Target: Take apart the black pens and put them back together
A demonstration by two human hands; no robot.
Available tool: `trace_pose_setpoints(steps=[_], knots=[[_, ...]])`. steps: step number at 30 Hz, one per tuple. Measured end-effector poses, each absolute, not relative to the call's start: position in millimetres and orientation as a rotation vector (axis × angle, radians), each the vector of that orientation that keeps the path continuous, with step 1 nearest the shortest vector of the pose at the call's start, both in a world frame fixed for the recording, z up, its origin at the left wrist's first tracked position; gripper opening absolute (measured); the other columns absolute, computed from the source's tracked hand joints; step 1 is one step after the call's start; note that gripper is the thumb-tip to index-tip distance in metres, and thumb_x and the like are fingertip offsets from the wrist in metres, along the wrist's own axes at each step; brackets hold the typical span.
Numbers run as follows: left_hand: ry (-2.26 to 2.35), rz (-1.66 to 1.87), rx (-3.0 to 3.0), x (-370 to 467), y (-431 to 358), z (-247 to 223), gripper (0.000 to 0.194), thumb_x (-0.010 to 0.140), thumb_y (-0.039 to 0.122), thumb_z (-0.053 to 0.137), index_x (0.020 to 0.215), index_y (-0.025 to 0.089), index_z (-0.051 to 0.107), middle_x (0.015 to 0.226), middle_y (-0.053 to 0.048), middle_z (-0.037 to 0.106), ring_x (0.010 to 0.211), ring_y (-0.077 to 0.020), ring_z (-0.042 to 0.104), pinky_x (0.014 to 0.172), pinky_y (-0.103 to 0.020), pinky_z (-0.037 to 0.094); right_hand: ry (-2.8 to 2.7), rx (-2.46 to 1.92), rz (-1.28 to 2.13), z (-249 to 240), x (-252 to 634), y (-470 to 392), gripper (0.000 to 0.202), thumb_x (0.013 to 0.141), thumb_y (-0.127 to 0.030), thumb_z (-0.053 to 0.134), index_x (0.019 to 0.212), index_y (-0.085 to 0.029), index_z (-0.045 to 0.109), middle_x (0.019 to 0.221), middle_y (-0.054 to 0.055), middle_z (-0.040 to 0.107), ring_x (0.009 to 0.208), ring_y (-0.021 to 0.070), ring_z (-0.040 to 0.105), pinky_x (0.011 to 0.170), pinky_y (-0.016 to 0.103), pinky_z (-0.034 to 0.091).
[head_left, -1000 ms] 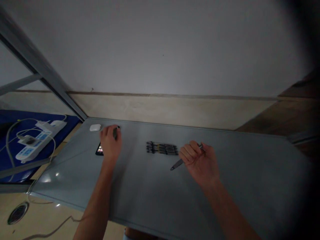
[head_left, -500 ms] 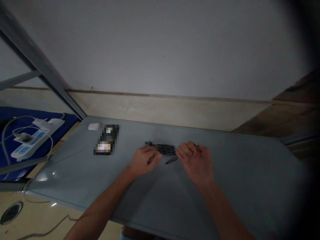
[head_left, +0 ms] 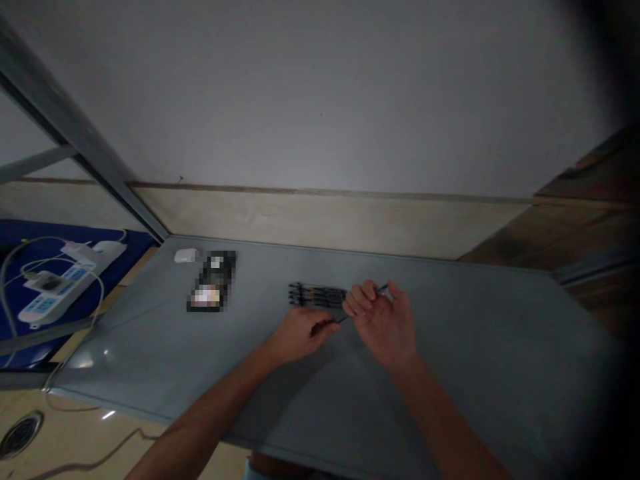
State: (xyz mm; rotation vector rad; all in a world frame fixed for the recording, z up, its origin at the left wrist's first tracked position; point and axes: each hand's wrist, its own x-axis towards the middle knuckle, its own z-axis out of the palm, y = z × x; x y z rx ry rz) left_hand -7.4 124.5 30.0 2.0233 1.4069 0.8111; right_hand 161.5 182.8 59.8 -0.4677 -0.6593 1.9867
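Observation:
Several dark pens (head_left: 316,295) lie side by side in a row on the grey table, just beyond my hands. A separate dark pen (head_left: 344,319) slants up to the right between both hands. My left hand (head_left: 305,335) pinches its lower left end between thumb and fingers. Curled around the upper part of the pen is my right hand (head_left: 381,320), palm turned up, with a dark tip showing between thumb and forefinger.
On the grey table (head_left: 475,347), a white case (head_left: 186,255) and a blurred dark rectangular item (head_left: 214,280) lie at the left. A white power strip (head_left: 73,283) with cables rests on a blue surface beyond the metal frame.
My left hand has moved right and slightly nearer, and now grips the pen's lower end. My right hand has shifted slightly left. More of the pen row shows.

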Motion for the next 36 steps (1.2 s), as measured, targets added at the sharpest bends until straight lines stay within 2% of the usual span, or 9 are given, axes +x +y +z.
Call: trace_pose_setpoints(steps=[4,7,10,15,21,27,30,33,36], knots=[[1.527,0.953,1.838,-12.5,126.2,34.9,0.030,0.092,0.039,0.051,0.084,0.017,0.070,0.069,-0.002,0.065,0.057,-0.0118,0.052,0.055,-0.023,0.035,-0.845,-0.615,1.714,52.6,160.6,187.4,0.034,0.092,-0.052,0.049,0.081,-0.024,0.064,0.086,0.004,0.060,0.081,0.0182,0.059,0.078,0.034,0.049],[1.532,1.137,1.607,-20.6,128.8,36.5,0.029,0.088,0.044,0.058,0.090,0.018,0.071,0.072,-0.002,0.068,0.059,-0.0118,0.055,0.055,-0.023,0.039,-1.005,-0.741,1.508,44.4,161.1,190.8,0.033,0.093,-0.051,0.051,0.087,-0.023,0.068,0.088,0.005,0.065,0.078,0.0174,0.061,0.074,0.032,0.049],[1.409,1.311,1.329,-29.5,132.8,37.9,0.031,0.084,0.046,0.063,0.091,0.017,0.070,0.071,-0.002,0.068,0.058,-0.0108,0.056,0.056,-0.022,0.042,-1.143,-0.815,1.488,38.1,161.3,191.5,0.038,0.094,-0.051,0.047,0.088,-0.021,0.069,0.070,0.004,0.064,0.062,0.0170,0.058,0.063,0.032,0.046],[1.304,1.530,1.007,-40.7,137.4,46.8,0.036,0.079,0.050,0.068,0.090,0.016,0.066,0.067,0.000,0.064,0.049,-0.0071,0.049,0.045,-0.019,0.035,-1.508,-0.915,1.363,34.5,160.5,186.0,0.050,0.096,-0.051,0.042,0.060,-0.020,0.057,0.057,0.001,0.053,0.056,0.0157,0.049,0.058,0.030,0.038],[1.183,1.607,0.878,-42.5,139.2,45.3,0.040,0.084,0.055,0.061,0.089,0.016,0.063,0.056,0.005,0.050,0.047,-0.0062,0.043,0.045,-0.019,0.032,-1.995,-0.810,1.180,34.8,151.9,169.7,0.031,0.095,-0.035,0.049,0.068,-0.021,0.054,0.059,-0.002,0.047,0.053,0.0134,0.043,0.050,0.027,0.028],[1.199,1.476,0.963,-35.4,141.2,34.8,0.039,0.081,0.053,0.064,0.080,0.013,0.065,0.061,0.002,0.056,0.047,-0.0056,0.042,0.046,-0.019,0.034,-2.266,-0.667,0.923,22.3,136.9,154.8,0.019,0.094,-0.024,0.052,0.075,-0.021,0.052,0.072,0.000,0.054,0.064,0.0144,0.050,0.059,0.026,0.036],[1.398,1.436,1.089,-42.1,142.4,36.4,0.042,0.087,0.053,0.055,0.088,0.014,0.069,0.062,0.002,0.056,0.048,-0.0068,0.043,0.048,-0.020,0.035,-2.418,-0.740,0.809,20.7,137.0,154.4,0.019,0.097,-0.024,0.048,0.079,-0.020,0.053,0.079,0.002,0.058,0.072,0.0156,0.055,0.065,0.027,0.040],[1.833,1.360,1.340,-57.7,144.3,38.0,0.042,0.095,0.048,0.043,0.098,0.016,0.070,0.070,-0.001,0.061,0.055,-0.0101,0.050,0.054,-0.022,0.037,-2.473,-0.811,0.664,24.2,141.5,159.3,0.024,0.099,-0.026,0.043,0.079,-0.020,0.053,0.079,0.003,0.058,0.075,0.0167,0.056,0.068,0.028,0.042],[2.282,1.078,1.611,-72.7,146.6,34.4,0.033,0.095,0.038,0.046,0.097,0.017,0.071,0.083,-0.006,0.067,0.071,-0.0152,0.059,0.067,-0.025,0.042,-2.461,-0.881,0.553,26.4,146.9,167.5,0.027,0.100,-0.027,0.041,0.077,-0.020,0.053,0.078,0.003,0.058,0.075,0.0178,0.057,0.067,0.029,0.043]])
